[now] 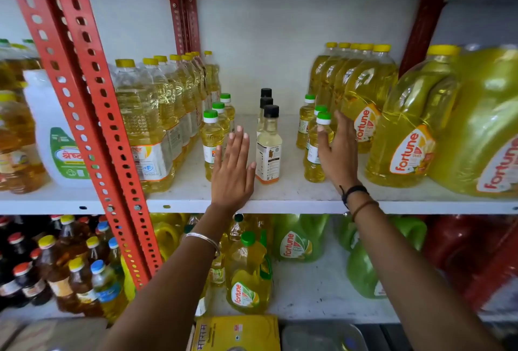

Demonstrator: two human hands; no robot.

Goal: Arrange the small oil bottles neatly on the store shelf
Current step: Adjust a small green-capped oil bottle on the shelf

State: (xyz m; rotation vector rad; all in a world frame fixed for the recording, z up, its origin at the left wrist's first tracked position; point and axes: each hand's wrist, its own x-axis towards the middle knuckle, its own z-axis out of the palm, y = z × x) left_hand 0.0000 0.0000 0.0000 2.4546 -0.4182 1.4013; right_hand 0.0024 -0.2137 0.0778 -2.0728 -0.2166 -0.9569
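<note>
Three short rows of small bottles stand on the white shelf (280, 199). The left row has green caps, its front bottle (210, 143) just left of my left hand (232, 171). The middle row has black caps, front bottle (269, 148) pale. The right row has green caps, with its front bottle (316, 148) against the thumb and palm of my right hand (339, 151). My left hand is flat with fingers spread, beside the left row and holding nothing. My right hand is open, fingers extended along the row's right side.
Tall yellow-capped oil bottles (157, 115) line the left, large Fortune jugs (403, 131) the right. A red slotted upright (92, 98) crosses the shelf front at left. The lower shelf holds more jugs (246, 275) and dark bottles (56, 266).
</note>
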